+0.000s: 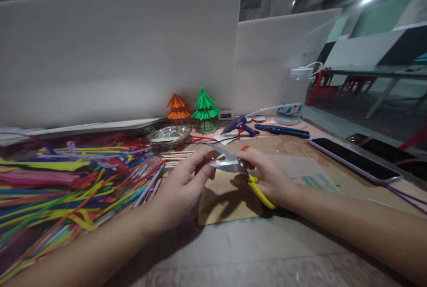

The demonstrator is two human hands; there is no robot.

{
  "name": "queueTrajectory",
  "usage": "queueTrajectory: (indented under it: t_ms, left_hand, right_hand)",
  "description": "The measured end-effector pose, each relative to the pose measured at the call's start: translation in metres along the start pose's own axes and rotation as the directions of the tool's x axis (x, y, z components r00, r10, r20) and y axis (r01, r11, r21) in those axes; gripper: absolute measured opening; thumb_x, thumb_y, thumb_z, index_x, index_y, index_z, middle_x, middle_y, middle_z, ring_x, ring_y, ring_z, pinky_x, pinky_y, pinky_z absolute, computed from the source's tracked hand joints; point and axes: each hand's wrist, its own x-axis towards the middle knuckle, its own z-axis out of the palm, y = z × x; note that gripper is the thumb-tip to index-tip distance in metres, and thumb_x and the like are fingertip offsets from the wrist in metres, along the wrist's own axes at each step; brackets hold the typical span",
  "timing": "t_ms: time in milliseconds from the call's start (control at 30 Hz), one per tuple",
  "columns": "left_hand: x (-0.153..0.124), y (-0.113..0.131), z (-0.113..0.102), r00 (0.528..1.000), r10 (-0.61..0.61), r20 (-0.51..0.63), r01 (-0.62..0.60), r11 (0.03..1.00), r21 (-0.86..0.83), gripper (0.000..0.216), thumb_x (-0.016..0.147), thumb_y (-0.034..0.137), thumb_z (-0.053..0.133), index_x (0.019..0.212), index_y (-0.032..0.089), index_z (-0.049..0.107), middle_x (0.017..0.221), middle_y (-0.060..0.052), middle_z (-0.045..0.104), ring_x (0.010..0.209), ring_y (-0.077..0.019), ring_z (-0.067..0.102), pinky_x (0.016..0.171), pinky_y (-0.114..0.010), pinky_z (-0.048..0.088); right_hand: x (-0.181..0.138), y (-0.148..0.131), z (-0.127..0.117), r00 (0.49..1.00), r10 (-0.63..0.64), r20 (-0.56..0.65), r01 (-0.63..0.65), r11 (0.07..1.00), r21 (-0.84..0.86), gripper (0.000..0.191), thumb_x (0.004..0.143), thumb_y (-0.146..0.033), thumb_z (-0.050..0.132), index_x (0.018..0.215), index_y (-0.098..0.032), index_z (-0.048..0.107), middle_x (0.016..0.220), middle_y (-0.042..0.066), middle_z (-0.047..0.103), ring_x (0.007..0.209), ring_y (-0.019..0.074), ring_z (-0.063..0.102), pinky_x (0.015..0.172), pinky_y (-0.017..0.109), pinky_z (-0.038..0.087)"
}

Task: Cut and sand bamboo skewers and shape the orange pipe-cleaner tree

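My right hand [263, 169] is closed round the yellow handles of a pair of scissors [230, 165]. Their metal blades are spread and point left. Facing them, my left hand [187, 185] pinches a small pale piece [220, 157] between thumb and fingertips; its tip shows between the blades, and too little of it is visible to tell its kind. Below both hands, a square tan board [230, 209] lies on the table, partly in their shadow. Several thin wooden sticks [171, 159] lie just behind my left hand.
Colourful pipe cleaners [66, 193] heap up on the left. At the back stand a glass dish [169, 135], an orange paper-like tower [178, 108], a green one [204, 111] and a blue glue gun [238, 125]. To the right are a utility knife [282, 130], a bottle [293, 96] and a phone [353, 159].
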Motion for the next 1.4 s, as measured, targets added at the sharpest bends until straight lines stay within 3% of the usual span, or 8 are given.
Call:
queueTrajectory:
  t_ms: [167, 300, 467, 700, 1000, 1400]
  left_hand:
    - [0.006, 0.012, -0.006, 1.0, -0.015, -0.009, 0.013, 0.986, -0.164, 0.024, 0.101, 0.039, 0.053, 0.093, 0.018, 0.061, 0.073, 0.0, 0.064, 0.063, -0.0105, 0.054, 0.06, -0.022, 0.043]
    - [0.018, 0.023, -0.02, 0.995, -0.099, -0.023, 0.083, 0.921, -0.379, 0.018, 0.099, 0.036, 0.057, 0.097, 0.018, 0.055, 0.079, -0.003, 0.075, 0.063, -0.0118, 0.065, 0.063, -0.022, 0.049]
    - [0.029, 0.021, -0.035, 0.979, -0.197, -0.056, 0.146, 0.862, -0.485, 0.019, 0.094, 0.031, 0.063, 0.101, 0.018, 0.051, 0.089, -0.006, 0.078, 0.065, -0.014, 0.071, 0.064, -0.025, 0.054]
    - [0.03, 0.021, -0.034, 0.986, -0.156, -0.055, 0.118, 0.897, -0.426, 0.032, 0.087, 0.032, 0.074, 0.102, 0.019, 0.049, 0.088, -0.004, 0.077, 0.067, -0.0132, 0.071, 0.061, -0.022, 0.052]
    - [0.029, 0.026, -0.037, 0.985, -0.128, -0.112, 0.08, 0.93, -0.359, 0.025, 0.089, 0.032, 0.072, 0.099, 0.018, 0.053, 0.086, -0.004, 0.077, 0.065, -0.0121, 0.071, 0.066, -0.023, 0.055]
    - [0.04, 0.016, -0.046, 0.933, -0.269, -0.24, 0.18, 0.924, -0.337, 0.025, 0.093, 0.04, 0.068, 0.096, 0.017, 0.059, 0.094, -0.006, 0.076, 0.07, -0.0112, 0.072, 0.063, -0.02, 0.057]
  right_hand:
    - [0.008, 0.0, -0.008, 0.987, 0.111, -0.116, -0.107, 0.993, 0.042, 0.031, 0.087, -0.034, 0.066, 0.116, -0.023, 0.063, 0.09, 0.003, 0.064, 0.073, 0.0163, 0.056, 0.064, 0.028, 0.047]
    - [0.015, 0.02, -0.014, 0.927, 0.28, -0.248, -0.274, 0.96, 0.062, 0.035, 0.086, -0.042, 0.063, 0.113, -0.02, 0.064, 0.092, 0.006, 0.069, 0.078, 0.0207, 0.063, 0.069, 0.032, 0.051]
    - [0.015, 0.048, -0.011, 0.919, 0.337, -0.206, -0.355, 0.933, -0.06, 0.042, 0.081, -0.042, 0.066, 0.117, -0.019, 0.066, 0.097, 0.009, 0.071, 0.08, 0.0255, 0.066, 0.069, 0.035, 0.052]
    - [0.016, 0.05, -0.009, 0.929, 0.338, -0.151, -0.359, 0.922, -0.145, 0.045, 0.082, -0.041, 0.065, 0.12, -0.017, 0.066, 0.098, 0.011, 0.071, 0.083, 0.0272, 0.065, 0.068, 0.036, 0.051]
    - [0.019, 0.043, -0.007, 0.933, 0.344, -0.105, -0.359, 0.911, -0.203, 0.051, 0.08, -0.04, 0.061, 0.122, -0.011, 0.066, 0.086, 0.008, 0.066, 0.074, 0.0218, 0.058, 0.065, 0.033, 0.046]
    - [0.021, 0.042, -0.008, 0.935, 0.352, -0.041, -0.352, 0.907, -0.231, 0.041, 0.083, -0.04, 0.064, 0.118, -0.019, 0.067, 0.084, 0.007, 0.065, 0.072, 0.0221, 0.056, 0.063, 0.033, 0.044]
